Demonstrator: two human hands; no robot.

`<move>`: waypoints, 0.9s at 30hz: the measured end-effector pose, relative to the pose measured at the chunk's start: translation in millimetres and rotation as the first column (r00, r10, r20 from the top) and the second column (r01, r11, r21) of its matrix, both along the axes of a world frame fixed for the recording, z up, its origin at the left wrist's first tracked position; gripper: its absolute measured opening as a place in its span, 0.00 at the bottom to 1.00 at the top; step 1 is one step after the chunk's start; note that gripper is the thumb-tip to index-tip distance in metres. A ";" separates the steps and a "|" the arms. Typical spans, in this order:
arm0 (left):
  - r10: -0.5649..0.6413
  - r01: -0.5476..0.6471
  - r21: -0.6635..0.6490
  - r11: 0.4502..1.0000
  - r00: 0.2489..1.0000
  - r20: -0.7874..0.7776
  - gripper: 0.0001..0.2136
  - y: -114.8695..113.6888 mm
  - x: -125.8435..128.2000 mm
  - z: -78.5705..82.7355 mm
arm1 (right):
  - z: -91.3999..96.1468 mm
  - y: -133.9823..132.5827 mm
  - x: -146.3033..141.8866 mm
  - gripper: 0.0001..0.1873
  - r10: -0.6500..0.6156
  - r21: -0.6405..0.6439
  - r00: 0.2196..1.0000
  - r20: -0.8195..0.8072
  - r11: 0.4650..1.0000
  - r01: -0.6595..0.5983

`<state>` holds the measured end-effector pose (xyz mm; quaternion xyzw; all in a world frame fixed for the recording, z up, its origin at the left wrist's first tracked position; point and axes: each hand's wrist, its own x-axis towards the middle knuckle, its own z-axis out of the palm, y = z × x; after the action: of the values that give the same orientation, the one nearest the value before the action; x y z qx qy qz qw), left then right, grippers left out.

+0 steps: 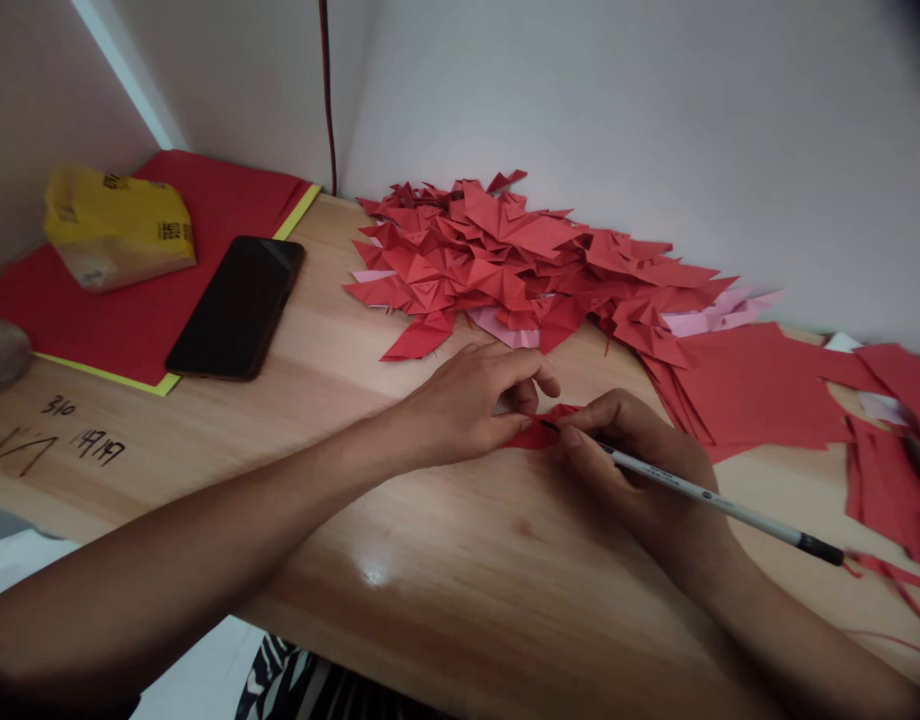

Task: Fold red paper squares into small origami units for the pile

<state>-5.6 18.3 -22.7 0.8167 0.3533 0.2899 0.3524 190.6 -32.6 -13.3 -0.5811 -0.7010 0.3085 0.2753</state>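
Note:
My left hand (467, 400) pinches a small folded red paper piece (539, 432) against the wooden table (430, 560), fingers curled on it. My right hand (625, 450) grips a white pen (722, 505) with a black cap end, its tip resting on the same red piece. The hands touch each other over the paper. Just beyond them lies a big pile of folded red paper shapes (505, 260) with a few pink ones mixed in.
A black phone (235, 305) lies at the left, partly on a stack of red sheets (130, 300) holding a yellow packet (115, 225). Flat red sheets and scraps (767, 390) spread at the right. White walls close the back; pen marks (55, 440) are on the table.

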 end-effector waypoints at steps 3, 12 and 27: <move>0.001 -0.001 0.001 1.000 1.000 0.003 0.09 -0.1 0.1 0.7 | 1.0 -0.4 -0.9 0.08 0.000 -0.003 1.000 -0.004 1.000 0.000; -0.001 0.001 0.001 1.000 1.000 0.017 0.09 0.1 0.3 0.8 | 1.6 -0.8 -1.8 0.07 -0.006 0.001 1.000 -0.008 1.000 0.007; -0.006 0.007 -0.017 1.000 1.000 0.017 0.10 0.9 0.0 0.9 | 3.5 -0.8 -2.7 0.08 -0.004 0.016 1.000 0.008 1.000 0.003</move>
<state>-5.7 19.1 -21.8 0.8124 0.3501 0.2925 0.3631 187.9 -33.4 -9.7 -0.5814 -0.7035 0.3000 0.2776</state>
